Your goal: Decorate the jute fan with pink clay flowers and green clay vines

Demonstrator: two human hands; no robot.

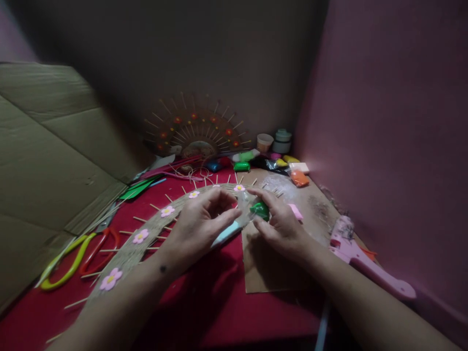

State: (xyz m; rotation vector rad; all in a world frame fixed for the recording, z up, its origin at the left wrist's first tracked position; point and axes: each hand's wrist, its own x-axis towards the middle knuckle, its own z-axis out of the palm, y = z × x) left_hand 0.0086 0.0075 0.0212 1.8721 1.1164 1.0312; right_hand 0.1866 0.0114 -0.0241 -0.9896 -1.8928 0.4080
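Between my hands is a clear plastic wrapper [243,207] with a shiny lump of green clay [260,210] in it. My right hand [280,219] grips the clay end between thumb and fingers. At the wrapper's other end, my left hand [204,219] is closed with thumb and forefinger at the plastic. Just below the wrapper lies a pale blue flat piece [226,234], partly covered by my left hand. An arched twine-wrapped frame [153,226] with thin sticks and pink flowers [140,236] curves behind and beneath my left arm.
A cardboard sheet [263,278] lies on the red cloth [204,302]. Scissors [73,263] are at left; a pink glue gun [369,265] is at right. Clay packets [300,178], a cup [264,143] and a flowered fan-shaped piece [199,129] stand behind. Cardboard [54,161] borders the left.
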